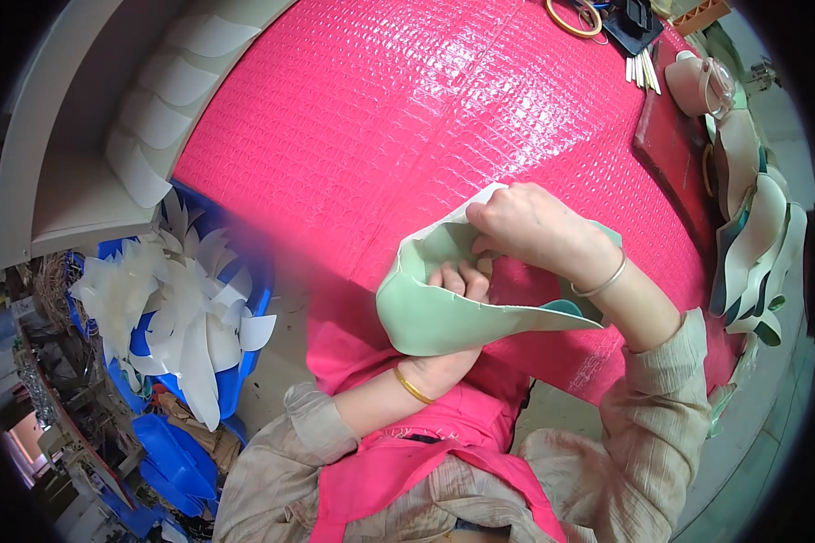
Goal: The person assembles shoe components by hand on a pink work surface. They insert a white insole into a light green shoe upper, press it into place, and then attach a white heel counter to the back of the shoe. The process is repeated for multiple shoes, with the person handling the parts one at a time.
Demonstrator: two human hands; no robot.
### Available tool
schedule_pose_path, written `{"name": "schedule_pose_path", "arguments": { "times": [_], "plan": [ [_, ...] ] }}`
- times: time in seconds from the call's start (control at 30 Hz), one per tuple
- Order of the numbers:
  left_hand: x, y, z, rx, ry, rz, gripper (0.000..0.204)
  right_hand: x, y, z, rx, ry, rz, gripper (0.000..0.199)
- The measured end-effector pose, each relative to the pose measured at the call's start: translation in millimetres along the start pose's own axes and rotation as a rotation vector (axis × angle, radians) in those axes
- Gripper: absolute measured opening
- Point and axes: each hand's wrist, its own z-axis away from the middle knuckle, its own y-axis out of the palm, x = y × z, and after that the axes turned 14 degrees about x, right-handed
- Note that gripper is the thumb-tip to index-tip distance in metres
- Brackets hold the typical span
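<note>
Stretching left to right over the near edge of the bench (362, 118), the pale green piece (444, 321) curves around my left grip (462, 281); whether that one pinches, I cannot tell. My right grip (534, 222), nearer its upper edge, pinches there.

Glare (462, 41) on pink tabletop (335, 118); grey-green floor (779, 425).

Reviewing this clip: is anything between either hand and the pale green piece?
Nothing visible is: the right hand grasps the upper edge of the pale green piece, and the left hand shows curled fingers within its loop, partly hidden by the piece's near wall.
</note>
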Motion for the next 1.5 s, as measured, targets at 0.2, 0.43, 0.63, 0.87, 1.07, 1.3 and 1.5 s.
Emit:
{"name": "schedule_pose_path", "arguments": {
  "times": [0.2, 0.43, 0.63, 0.87, 1.07, 1.3, 1.5],
  "plan": [
    [1.6, 1.0, -6.4, -0.175, 0.032, 0.047, 0.036, -19.8, -10.5, 3.2, 0.08, -0.001, -0.189, 0.026],
    [-2.0, -5.6, -14.6, -0.039, 0.062, -0.003, 0.042, -17.1, -8.6, 6.0, 0.045, 0.102, -0.126, 0.025],
    [-4.4, 1.6, -21.3, -0.144, 0.063, 0.063, 0.044, -30.1, 0.5, 19.3, -0.001, 0.106, -0.22, 0.028],
    [-5.3, 0.7, -30.5, -0.147, 0.086, 0.086, 0.047, -29.7, 1.0, 44.4, 0.004, 0.233, -0.35, 0.028],
    [-2.2, 8.3, -33.8, -0.182, 0.109, 0.103, 0.048, -27.4, 29.1, 43.2, -0.242, 0.372, -0.51, 0.027],
    [-16.7, -3.8, -38.1, -0.091, 0.067, -0.004, 0.05, -27.1, 24.7, 49.9, -0.165, 0.455, -0.621, 0.03],
    [17.4, -47.5, 60.4, 0.586, 0.761, 1.064, 0.038, -42.4, 28.8, 58.2, -0.163, 0.338, -0.527, 0.032]
  ]
}}
